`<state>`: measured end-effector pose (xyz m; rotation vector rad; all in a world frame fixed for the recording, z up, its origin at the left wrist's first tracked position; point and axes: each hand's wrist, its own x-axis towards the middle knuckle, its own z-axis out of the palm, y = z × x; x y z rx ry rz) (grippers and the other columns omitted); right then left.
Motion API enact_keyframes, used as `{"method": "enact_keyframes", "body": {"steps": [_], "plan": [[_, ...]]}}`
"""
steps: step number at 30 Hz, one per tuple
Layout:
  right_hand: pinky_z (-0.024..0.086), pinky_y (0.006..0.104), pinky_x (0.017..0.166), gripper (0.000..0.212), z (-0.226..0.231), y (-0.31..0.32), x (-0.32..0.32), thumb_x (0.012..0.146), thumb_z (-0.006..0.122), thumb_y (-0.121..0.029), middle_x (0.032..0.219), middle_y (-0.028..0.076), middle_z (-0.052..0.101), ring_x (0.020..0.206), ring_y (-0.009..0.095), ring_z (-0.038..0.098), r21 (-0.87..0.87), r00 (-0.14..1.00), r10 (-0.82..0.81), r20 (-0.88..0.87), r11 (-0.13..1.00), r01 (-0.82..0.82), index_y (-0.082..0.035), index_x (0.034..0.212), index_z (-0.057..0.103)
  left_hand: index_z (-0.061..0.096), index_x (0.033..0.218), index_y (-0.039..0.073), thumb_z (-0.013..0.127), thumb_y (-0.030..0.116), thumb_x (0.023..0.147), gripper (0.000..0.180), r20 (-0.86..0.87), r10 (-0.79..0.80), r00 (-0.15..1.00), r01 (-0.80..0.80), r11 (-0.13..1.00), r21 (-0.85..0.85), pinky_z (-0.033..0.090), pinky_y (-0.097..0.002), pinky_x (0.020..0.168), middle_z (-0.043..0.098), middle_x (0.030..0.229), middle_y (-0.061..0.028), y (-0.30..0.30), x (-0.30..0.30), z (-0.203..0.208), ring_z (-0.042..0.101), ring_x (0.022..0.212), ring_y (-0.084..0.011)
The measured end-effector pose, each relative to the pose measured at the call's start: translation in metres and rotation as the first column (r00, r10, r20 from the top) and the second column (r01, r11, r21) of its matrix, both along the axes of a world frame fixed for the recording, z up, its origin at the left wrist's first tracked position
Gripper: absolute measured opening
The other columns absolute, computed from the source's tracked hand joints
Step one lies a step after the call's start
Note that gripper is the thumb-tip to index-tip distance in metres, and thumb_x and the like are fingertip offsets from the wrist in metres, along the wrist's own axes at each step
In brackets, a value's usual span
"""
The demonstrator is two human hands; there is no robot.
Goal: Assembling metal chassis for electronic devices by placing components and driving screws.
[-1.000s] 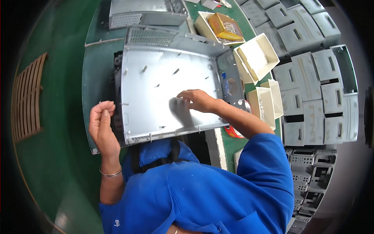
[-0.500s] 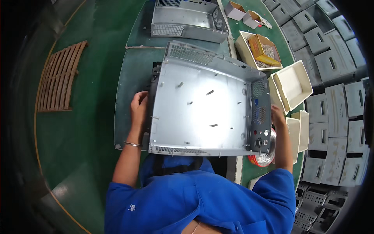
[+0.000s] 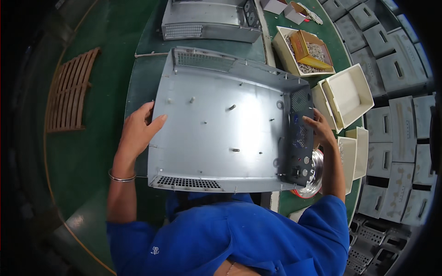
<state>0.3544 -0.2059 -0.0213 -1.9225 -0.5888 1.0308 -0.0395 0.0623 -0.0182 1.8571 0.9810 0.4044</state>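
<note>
A shallow grey sheet-metal chassis (image 3: 216, 138) lies in front of me, its inside facing up. Several short metal standoffs rise from its floor, and mesh vents pierce its far and near walls. At the left edge, my left hand (image 3: 136, 131) grips the chassis, thumb over the rim and the other fingers partly hidden. My right hand (image 3: 321, 128) holds the opposite end, fingertips over the dark end panel (image 3: 300, 133) with its round ports and perforations. Whether the chassis rests fully on the bench or is partly raised, I cannot tell.
A similar chassis (image 3: 212, 23) sits farther back on the green bench (image 3: 138, 87). Along the right stand a cream bin of small hardware (image 3: 285, 50), cream trays (image 3: 347, 99) and a round shiny bowl (image 3: 315, 177). A wooden pallet (image 3: 73, 92) lies on the floor at left.
The chassis has shifted left and its tilt has altered. My left hand has moved outward with its thumb now over the rim; my right fingers have come over the end panel.
</note>
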Motion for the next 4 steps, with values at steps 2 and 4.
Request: {"method": "enact_keyframes", "body": {"steps": [2, 4], "plan": [[0.043, 0.0241, 0.076, 0.055, 0.000, -0.003, -0.002, 0.077, 0.063, -0.015, 0.098, 0.006, 0.057, 0.087, 0.011, 0.054, 0.002, 1.000, -0.023, -0.008, 1.000, 0.023, -0.001, 0.124, 0.038, 0.053, 0.107, -0.001, 0.057, 0.018, 0.078, 0.034, -0.145, 0.008, 0.989, 0.000, 0.998, 0.057, 0.045, -0.0272, 0.067, 0.063, 0.083, -0.0103, 0.000, 0.001, 0.000, 0.059, 0.071, -0.0183], [0.042, 0.0270, 0.081, 0.063, -0.001, -0.011, 0.003, 0.074, 0.066, -0.019, 0.103, 0.010, 0.056, 0.091, 0.014, 0.054, -0.156, 0.996, -0.065, -0.054, 0.986, 0.056, -0.004, 0.127, 0.036, 0.054, 0.108, 0.003, 0.057, 0.017, 0.078, 0.033, -0.392, 0.000, 0.920, 0.035, 0.996, 0.081, 0.046, -0.0294, 0.066, 0.064, 0.087, -0.0111, 0.002, 0.006, 0.012, 0.060, 0.071, -0.0209]]}}
